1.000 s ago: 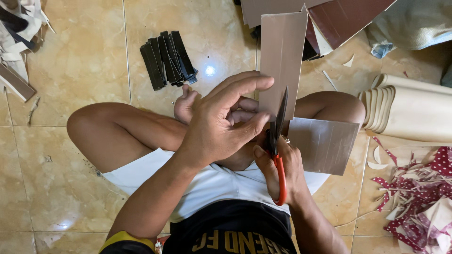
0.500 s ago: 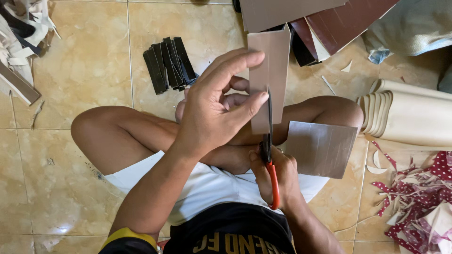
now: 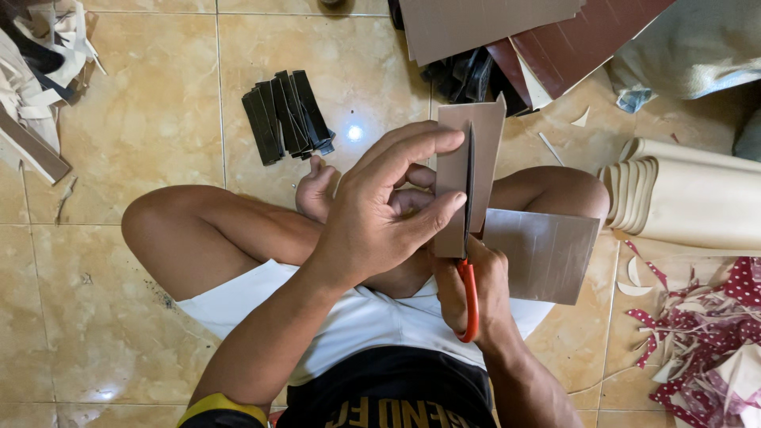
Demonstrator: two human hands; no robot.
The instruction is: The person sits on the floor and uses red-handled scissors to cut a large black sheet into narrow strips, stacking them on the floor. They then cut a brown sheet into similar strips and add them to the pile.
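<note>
Over the crossed legs, the left hand pinches a grey-brown cardboard strip upright while the right hand grips red-handled scissors, blades slicing up through it.

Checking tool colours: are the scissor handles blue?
No, the scissors in the right hand have red-orange handles.

left hand pinches brown sheet | right hand grips scissors
</note>
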